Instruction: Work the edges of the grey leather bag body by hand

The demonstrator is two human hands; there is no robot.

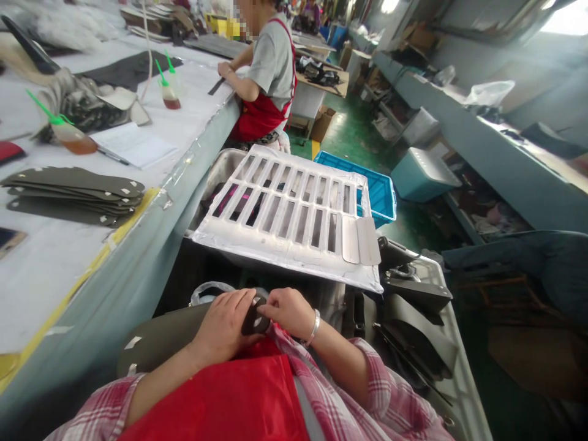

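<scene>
A long dark olive panel with rounded ends (168, 334), leather-like in look, lies across my lap. My left hand (225, 324) is wrapped over its right end, fingers together, holding it. Close beside it, my right hand (289, 312) is closed in a pinch at a small white tab (260, 301) on that same end. Another pale tab (132, 343) shows near the panel's left end. A stack of similar olive panels (78, 190) with white tabs rests on the table to my left.
A white slatted board (271, 242) lies ahead, with two pale strips on its right corner. Behind it is a blue crate (386, 196). Dark bag parts (418, 331) fill a white crate at right. Glue bottles (76, 138) stand on the left table, where a co-worker (271, 67) works.
</scene>
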